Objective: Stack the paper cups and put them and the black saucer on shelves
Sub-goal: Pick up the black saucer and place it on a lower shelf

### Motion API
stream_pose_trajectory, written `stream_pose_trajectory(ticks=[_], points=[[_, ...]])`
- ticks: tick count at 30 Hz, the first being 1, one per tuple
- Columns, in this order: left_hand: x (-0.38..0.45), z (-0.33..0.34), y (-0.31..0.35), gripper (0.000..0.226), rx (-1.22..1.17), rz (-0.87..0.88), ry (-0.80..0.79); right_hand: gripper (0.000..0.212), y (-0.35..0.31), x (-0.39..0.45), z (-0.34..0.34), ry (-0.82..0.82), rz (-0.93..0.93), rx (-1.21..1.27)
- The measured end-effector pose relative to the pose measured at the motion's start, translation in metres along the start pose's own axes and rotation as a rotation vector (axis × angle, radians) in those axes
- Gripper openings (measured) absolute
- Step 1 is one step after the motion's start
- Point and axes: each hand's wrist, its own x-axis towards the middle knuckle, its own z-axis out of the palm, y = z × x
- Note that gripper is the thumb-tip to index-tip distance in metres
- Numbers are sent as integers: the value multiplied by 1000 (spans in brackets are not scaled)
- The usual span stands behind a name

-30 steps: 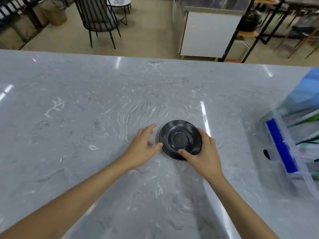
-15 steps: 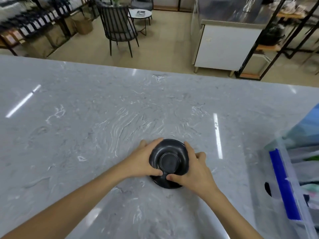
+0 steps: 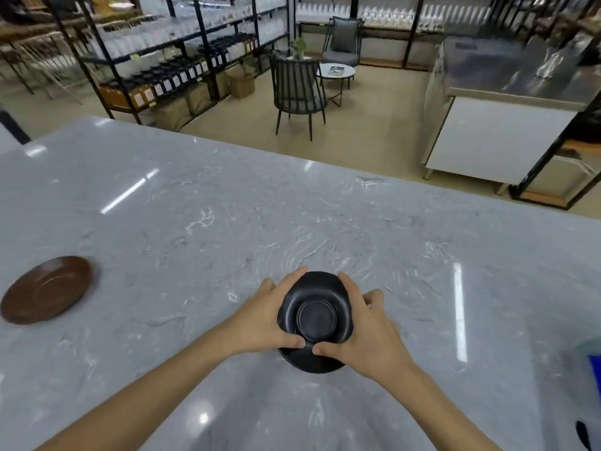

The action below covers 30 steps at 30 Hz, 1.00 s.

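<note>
The black saucer (image 3: 316, 317) is lifted off the grey marble counter (image 3: 195, 222) and tilted toward me, its inner ring facing the camera. My left hand (image 3: 265, 317) grips its left rim, thumb on the near edge. My right hand (image 3: 364, 330) grips the right rim the same way. A dark shape, shadow or reflection, lies on the counter just under the saucer. No paper cups are in view.
A brown saucer (image 3: 45, 289) lies on the counter at the far left. Beyond the counter stand black metal shelves with bottles (image 3: 169, 70), a dark chair (image 3: 297, 92), a small round table (image 3: 336, 73) and a steel-topped white cabinet (image 3: 500, 135). A blue object's corner (image 3: 593, 366) shows at the right edge.
Both hands closed on the black saucer, lifted it from the counter and tilted it toward me. The view swung up and left, bringing the brown saucer and shelves into sight.
</note>
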Motion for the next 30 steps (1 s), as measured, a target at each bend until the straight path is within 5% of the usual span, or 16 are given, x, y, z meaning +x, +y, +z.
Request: stream_pose_trajectory(ticks=[30], points=[[-177,-266,-282,122,5,-242,368,126,-325,155,252,-168,-300,-107]])
